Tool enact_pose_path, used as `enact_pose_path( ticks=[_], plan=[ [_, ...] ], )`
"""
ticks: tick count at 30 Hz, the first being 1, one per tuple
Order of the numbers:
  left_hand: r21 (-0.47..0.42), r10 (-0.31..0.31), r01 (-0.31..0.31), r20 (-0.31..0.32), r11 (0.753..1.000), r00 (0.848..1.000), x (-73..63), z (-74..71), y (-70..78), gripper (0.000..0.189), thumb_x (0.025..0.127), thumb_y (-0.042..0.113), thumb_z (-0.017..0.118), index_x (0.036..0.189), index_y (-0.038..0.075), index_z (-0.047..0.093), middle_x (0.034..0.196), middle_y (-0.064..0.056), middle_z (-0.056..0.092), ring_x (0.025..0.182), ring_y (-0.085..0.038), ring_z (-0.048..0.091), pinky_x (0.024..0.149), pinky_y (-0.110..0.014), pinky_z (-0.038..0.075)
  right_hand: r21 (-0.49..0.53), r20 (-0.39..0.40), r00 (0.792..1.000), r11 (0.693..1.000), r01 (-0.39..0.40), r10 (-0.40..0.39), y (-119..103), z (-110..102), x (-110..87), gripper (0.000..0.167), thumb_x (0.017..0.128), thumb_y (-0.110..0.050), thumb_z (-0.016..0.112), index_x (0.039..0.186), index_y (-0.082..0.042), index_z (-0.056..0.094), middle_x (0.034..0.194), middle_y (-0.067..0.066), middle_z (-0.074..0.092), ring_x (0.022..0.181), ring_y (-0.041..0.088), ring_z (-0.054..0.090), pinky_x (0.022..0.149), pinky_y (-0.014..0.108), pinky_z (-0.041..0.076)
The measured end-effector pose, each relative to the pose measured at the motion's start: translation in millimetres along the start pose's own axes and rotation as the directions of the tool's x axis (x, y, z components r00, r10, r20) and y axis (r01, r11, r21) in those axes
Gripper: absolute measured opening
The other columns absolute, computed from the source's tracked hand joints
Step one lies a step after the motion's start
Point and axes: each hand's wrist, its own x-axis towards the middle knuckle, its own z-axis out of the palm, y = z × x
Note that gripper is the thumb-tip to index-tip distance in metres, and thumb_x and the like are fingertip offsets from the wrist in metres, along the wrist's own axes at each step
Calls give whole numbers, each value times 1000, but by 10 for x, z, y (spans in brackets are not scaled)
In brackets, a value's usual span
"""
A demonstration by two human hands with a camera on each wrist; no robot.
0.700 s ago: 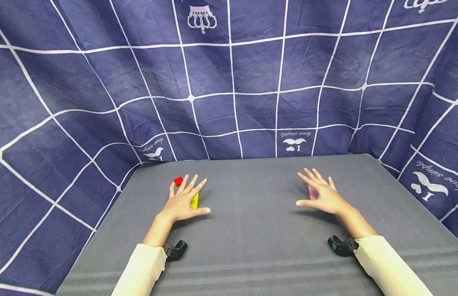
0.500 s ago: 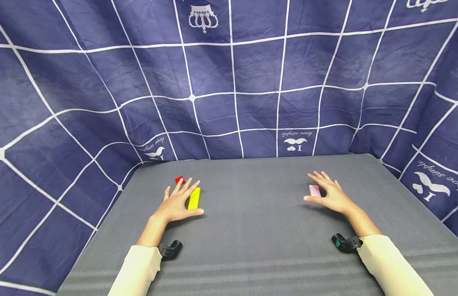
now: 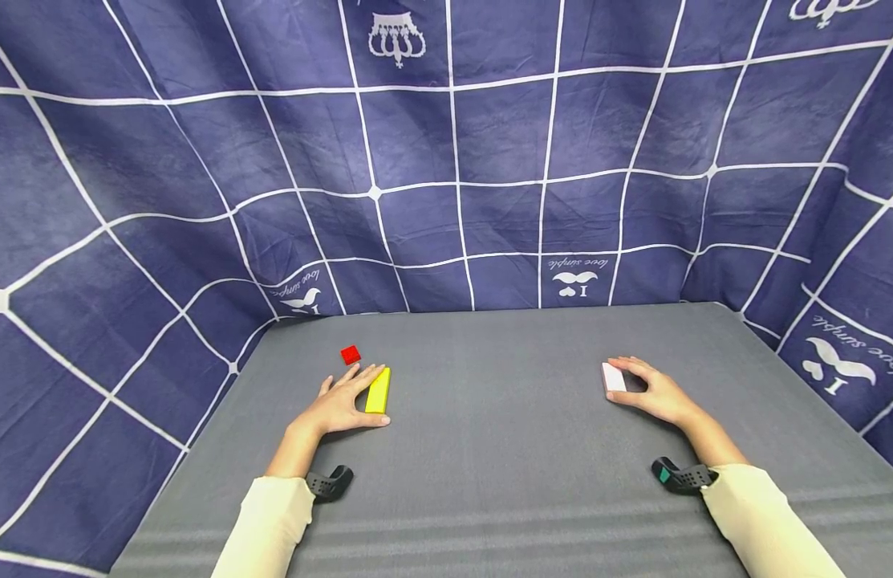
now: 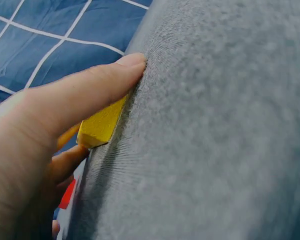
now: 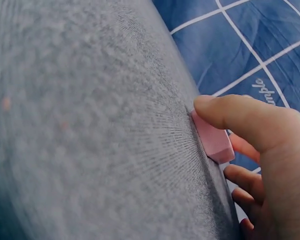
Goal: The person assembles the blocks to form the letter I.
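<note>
A yellow block [image 3: 378,392], long and flat-sided, lies on the grey surface at the left in the head view. My left hand [image 3: 338,406] reaches around it, thumb along the near end and fingertips by the far end. In the left wrist view the straight thumb [image 4: 95,92] hides part of the yellow block [image 4: 102,125]. At the right, my right hand [image 3: 659,395] pinches a small pale pink block [image 3: 614,378] between thumb and fingers. The right wrist view shows the thumb [image 5: 240,116] over one end of the pink block [image 5: 212,137], on the grey surface.
A small red block [image 3: 351,355] lies just beyond the left fingers. Blue cloth [image 3: 497,213] with white lines hangs behind and at both sides of the grey tabletop [image 3: 489,433]. Black camera straps [image 3: 332,484] sit on the wrists.
Both hands have lowered to the blocks. The right fingers and thumb have closed in on the pink block. The left hand has shifted slightly left, with less spread between thumb and fingers.
</note>
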Motion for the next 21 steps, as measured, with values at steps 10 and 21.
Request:
enact_pose_path(
  ticks=[10, 21],
  plan=[
    [-88, 24, -28, -51, 996, 998, 46, 73, -53, 96, 73, 52, 79, 152, 16, 37, 152, -16, 38, 143, -35, 27, 106, -69, 5, 7, -40, 999, 1000, 23, -23, 57, 26, -9, 62, 79, -24, 80, 132, -1, 57, 137, 30, 46, 131, 53, 33, 102, 66, 26],
    [-101, 27, -36, -90, 994, 996, 29, 99, -81, 96, 71, 51, 81, 150, 16, 41, 148, -12, 44, 140, -34, 31, 106, -68, 7, -6, -33, 999, 1000, 19, -19, 58, 40, -14, 63, 80, -25, 79, 134, -3, 56, 137, 29, 47, 130, 51, 35, 101, 65, 27]
  ],
)
